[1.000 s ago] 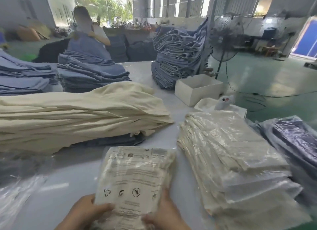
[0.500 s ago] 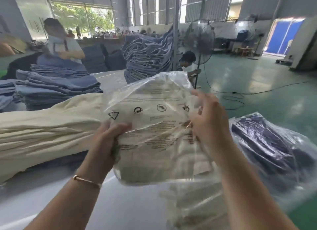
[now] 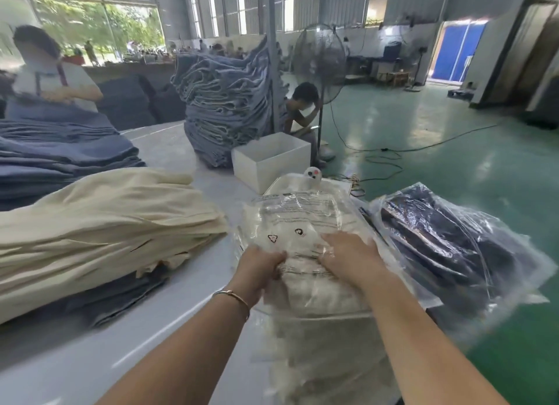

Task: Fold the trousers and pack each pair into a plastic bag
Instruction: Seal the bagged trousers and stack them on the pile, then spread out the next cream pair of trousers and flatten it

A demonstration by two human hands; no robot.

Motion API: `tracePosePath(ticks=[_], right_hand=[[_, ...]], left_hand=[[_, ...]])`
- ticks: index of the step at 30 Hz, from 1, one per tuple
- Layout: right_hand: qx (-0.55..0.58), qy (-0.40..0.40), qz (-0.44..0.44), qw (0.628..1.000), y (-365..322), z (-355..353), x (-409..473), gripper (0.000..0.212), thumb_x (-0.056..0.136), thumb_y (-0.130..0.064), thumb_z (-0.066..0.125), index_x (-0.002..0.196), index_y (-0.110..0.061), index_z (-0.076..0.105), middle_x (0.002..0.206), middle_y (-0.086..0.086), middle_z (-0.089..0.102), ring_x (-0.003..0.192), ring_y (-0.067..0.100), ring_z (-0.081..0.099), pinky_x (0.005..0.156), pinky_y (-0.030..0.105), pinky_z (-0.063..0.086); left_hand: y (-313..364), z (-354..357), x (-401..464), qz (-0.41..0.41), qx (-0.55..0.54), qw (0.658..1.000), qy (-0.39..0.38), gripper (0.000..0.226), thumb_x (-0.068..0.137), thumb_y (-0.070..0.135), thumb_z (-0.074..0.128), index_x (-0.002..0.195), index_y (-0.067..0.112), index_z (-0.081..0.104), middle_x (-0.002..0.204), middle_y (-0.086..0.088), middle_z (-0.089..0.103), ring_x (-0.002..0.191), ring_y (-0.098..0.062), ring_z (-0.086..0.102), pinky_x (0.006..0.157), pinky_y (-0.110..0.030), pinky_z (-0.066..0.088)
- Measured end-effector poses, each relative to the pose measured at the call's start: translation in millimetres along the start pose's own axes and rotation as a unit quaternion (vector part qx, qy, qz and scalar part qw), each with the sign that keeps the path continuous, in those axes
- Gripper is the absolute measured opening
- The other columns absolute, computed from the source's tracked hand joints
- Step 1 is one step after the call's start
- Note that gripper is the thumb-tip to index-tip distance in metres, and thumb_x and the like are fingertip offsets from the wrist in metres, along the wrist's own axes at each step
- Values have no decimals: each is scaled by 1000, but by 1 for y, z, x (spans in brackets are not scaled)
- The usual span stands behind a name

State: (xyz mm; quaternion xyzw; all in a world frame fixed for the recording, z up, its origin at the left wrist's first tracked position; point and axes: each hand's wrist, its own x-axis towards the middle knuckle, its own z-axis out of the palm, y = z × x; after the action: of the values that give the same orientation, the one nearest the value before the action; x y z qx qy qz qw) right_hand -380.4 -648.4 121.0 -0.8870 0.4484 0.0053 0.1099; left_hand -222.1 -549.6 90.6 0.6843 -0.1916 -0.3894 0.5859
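Lowered from mid-air: bagged cream trousers [image 3: 302,223], now atop the stack of bagged pairs [image 3: 326,338]. Left hand [image 3: 257,268] grips its near-left edge; right hand [image 3: 348,253] presses flat, fingers spread. Unbagged cream trousers [image 3: 106,223] lie left.

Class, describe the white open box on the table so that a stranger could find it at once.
Start at the tall blue-grey pile of trousers at the table's far end. The white box stands just right of its foot, near the table edge. Unlike everything around it, it is rigid, square and open-topped.

Glossy crinkled plastic bag [image 3: 290,220], matt cream cloth trousers [image 3: 99,223]
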Motion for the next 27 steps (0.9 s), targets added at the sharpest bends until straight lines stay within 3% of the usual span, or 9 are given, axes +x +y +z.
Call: tracePosePath(ticks=[3,5,9,12,15,17,21,25,27], right_hand=[[13,62,2,998,-17,-9,3,51,96,-35,41,145,-31,33,149,-2,38,137,22,33,113,50,16],[27,62,8,998,-29,-8,1,46,95,-35,40,140,-28,42,144,0,45,130,24,41,109,44,29],[-29,35,69,997,-45,8,-6,38,93,-30,39,128,-25,52,133,3,53,121,25,48,98,40,39],[12,102,81,991,-82,14,-9,33,88,-28,45,119,-22,56,125,4,56,114,27,51,92,39,38],[126,168,-58,976,-150,30,-18,42,85,-21,56,127,-17,56,129,7,56,117,31,50,93,42,38],[168,135,-168,962,-207,49,-31,49,87,-19,59,135,-17,51,136,3,53,123,26,46,99,40,38],[117,41,-332,935,-322,97,-50,57,93,-29,53,146,-26,33,147,-10,37,135,10,31,108,24,30],[102,27,-403,909,-443,125,-60,70,90,-26,51,151,-28,18,151,-13,27,135,9,28,107,23,30],[87,45,-416,904,-503,133,-56,69,91,-27,50,151,-27,18,153,-11,26,137,10,26,110,24,25]], left_hand=[[1,25,-7,2,-91,996,12,33,89,10,66,113,-2,46,98,-21,61,82,-31,62,72,-43,52],[-3,37,-13,-34,-134,990,-11,21,93,14,61,105,6,45,93,-16,60,77,-27,60,67,-38,52],[-6,10,-25,-4,14,997,-70,14,91,18,65,87,9,54,80,-14,61,60,-16,57,50,-23,50],[-3,-55,-33,20,68,996,-61,11,89,10,64,87,10,53,73,-6,58,51,-11,59,47,-21,50],[-5,-145,-52,33,119,992,-2,7,89,5,58,84,10,57,71,-7,62,50,-11,60,52,-20,49],[-10,-215,-68,24,126,990,57,8,88,5,57,83,10,59,70,-6,64,52,-13,61,54,-21,48],[-25,-366,-103,1,126,974,189,10,88,6,55,81,10,62,67,-5,66,52,-12,62,51,-20,47],[-34,-502,-123,-3,144,943,301,21,89,-1,51,72,10,58,64,-9,62,44,-11,58,49,-23,46],[-35,-557,-117,5,200,921,333,23,86,0,53,69,15,58,66,-6,63,59,-19,63,62,-31,52]])
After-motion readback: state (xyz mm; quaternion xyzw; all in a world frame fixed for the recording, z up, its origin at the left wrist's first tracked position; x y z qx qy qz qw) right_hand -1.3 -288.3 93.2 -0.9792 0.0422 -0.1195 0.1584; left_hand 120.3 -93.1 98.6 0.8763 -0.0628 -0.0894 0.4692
